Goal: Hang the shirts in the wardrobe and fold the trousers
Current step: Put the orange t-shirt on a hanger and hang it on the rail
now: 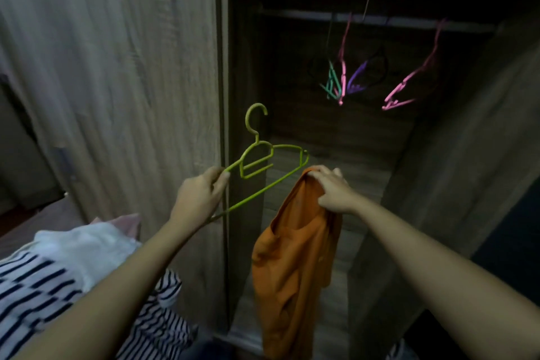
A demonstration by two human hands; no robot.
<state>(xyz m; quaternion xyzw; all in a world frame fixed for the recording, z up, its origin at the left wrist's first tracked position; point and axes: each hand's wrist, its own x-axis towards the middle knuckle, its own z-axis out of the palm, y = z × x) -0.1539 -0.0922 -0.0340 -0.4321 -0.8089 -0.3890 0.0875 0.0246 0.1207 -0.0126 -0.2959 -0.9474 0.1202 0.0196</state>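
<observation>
Striped cloth: nearest, at the lower left, with a white garment on top of it; both lie in a heap, waiting their turn.
Orange shirt: hangs limp in front of the open wardrobe, held only at its top edge, the body drooping down to the bottom of the view.
Right hand: fingers closed on the bunched top of the orange shirt, probably the collar, though the folds hide which part it is.
Left hand: thumb and fingers pinched around the left arm of the green hanger, which is tilted, its hook up and its right end touching the shirt just beside the right hand.
Step in hand: getting the hanger into the shirt, by the look of it.
How to do it well: open the neck with the right hand so that one hanger arm slides inside to a shoulder, then pull the cloth over the other arm; keep the hook free above the collar, and level the hanger before lifting.
Rail: far and high inside the dark wardrobe.
Spare hangers: pink, green and purple, empty, on the rail; room shows to their left.
</observation>
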